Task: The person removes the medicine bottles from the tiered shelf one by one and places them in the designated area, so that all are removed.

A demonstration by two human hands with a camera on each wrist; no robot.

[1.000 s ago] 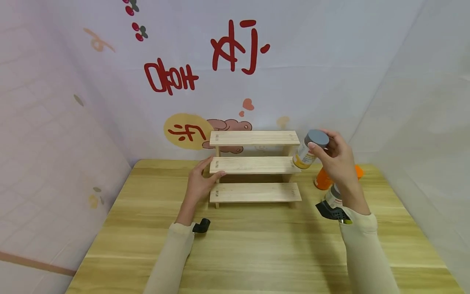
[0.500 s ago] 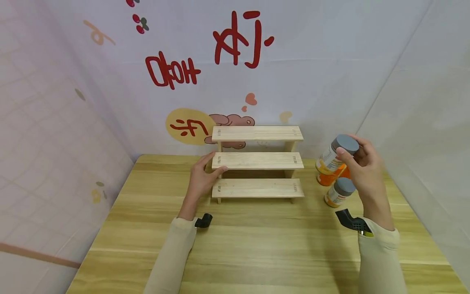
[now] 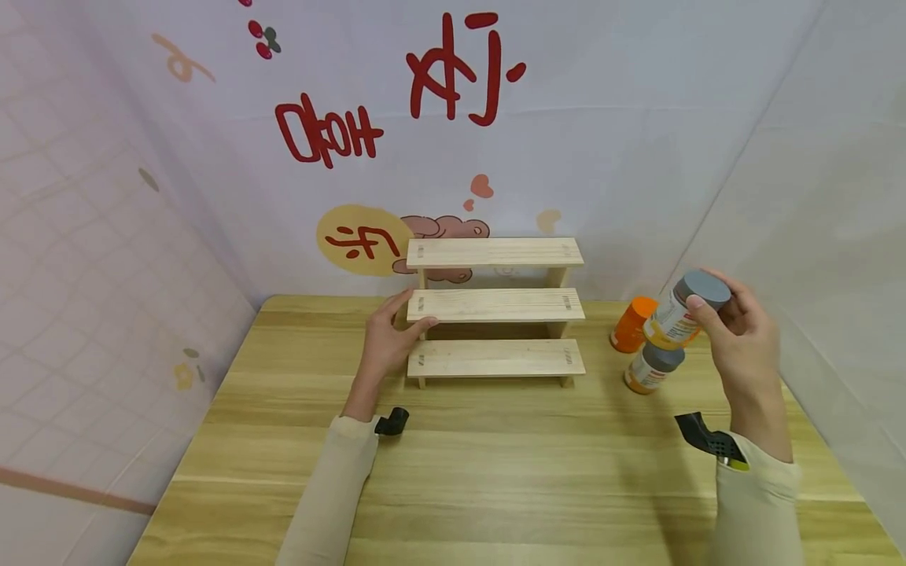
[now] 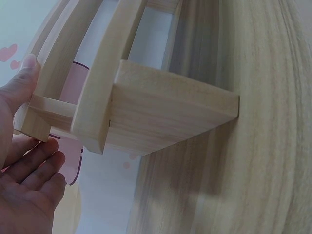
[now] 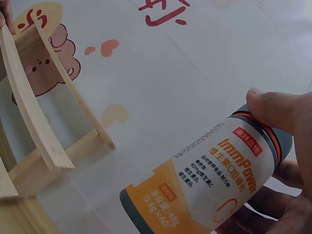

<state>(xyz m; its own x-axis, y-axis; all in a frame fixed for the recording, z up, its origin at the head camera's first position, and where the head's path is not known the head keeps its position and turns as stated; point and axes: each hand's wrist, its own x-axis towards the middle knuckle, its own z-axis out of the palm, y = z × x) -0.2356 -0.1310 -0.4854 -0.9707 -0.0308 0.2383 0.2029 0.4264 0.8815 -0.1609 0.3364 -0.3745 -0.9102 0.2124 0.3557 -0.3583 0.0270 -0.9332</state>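
Note:
My right hand point(image 3: 750, 346) holds a vitamin tablet bottle point(image 3: 668, 322) by its grey cap, thumb on the near side. The bottle tilts in the air, its white and orange label showing in the right wrist view. A similar grey-capped bottle point(image 3: 646, 373) stands on the table below and overlaps it from the head camera. Beside that is an orange bottle point(image 3: 628, 328). My left hand point(image 3: 385, 342) grips the left end of a three-tier wooden shelf point(image 3: 495, 305), thumb against the middle board and fingers at its end.
The shelf stands on a wooden table point(image 3: 495, 472) near the back wall point(image 3: 623, 181), which is a printed cloth with red characters. Another pale wall point(image 3: 835, 259) rises close to the right of the bottles.
My right hand has carried the vitamin tablet bottle rightward, away from the shelf's right end, bringing the standing bottles into fuller view. My left hand keeps its place on the shelf.

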